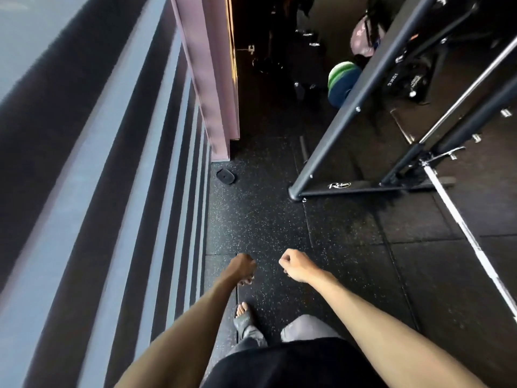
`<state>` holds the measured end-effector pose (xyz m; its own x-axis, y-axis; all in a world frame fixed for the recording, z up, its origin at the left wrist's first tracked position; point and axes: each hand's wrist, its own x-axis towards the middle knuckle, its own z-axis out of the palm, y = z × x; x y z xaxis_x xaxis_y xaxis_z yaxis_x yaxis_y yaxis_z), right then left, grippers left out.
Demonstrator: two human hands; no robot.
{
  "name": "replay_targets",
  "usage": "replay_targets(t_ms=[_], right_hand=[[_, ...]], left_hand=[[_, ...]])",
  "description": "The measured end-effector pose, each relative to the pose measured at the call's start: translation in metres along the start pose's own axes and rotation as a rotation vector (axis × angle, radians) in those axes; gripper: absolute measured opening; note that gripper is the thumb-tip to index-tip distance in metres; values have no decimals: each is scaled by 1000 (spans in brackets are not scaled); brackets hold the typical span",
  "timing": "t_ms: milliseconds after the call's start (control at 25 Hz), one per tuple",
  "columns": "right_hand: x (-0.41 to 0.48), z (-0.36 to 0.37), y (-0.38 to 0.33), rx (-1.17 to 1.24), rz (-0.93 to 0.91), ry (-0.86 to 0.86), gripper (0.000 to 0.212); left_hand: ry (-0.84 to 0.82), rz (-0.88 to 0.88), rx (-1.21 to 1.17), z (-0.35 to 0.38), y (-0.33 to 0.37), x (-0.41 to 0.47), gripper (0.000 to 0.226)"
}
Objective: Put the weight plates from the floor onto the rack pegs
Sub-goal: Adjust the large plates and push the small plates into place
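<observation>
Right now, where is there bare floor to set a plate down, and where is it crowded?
Bare speckled floor runs straight ahead, between the striped wall and the rack base. One small black plate lies by the wall. Crowded: the far end around the green and blue plates, and under the rack beside the barbell.

A small black round weight plate (226,176) lies flat on the speckled rubber floor (260,219), tight against the foot of the wall, well apart from the dark steel rack (363,88), whose short silvery pegs (505,112) jut out at the far right.
</observation>
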<state>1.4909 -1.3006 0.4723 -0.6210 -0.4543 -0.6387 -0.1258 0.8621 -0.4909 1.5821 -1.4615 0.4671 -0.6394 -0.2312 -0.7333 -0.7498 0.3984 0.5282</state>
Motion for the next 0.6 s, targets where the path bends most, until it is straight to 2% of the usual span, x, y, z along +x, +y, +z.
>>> replay_targets(t_ms=[120, 480, 600], right_hand=[[66, -49, -38, 76, 22, 75, 14], [320, -178, -111, 180, 61, 44, 11], [392, -265, -148, 159, 25, 21, 12]], left_hand=[[-13, 9, -3, -64, 41, 63, 31], [-54, -56, 23, -229, 177, 272, 26], [-16, -55, 45, -299, 248, 338, 17]])
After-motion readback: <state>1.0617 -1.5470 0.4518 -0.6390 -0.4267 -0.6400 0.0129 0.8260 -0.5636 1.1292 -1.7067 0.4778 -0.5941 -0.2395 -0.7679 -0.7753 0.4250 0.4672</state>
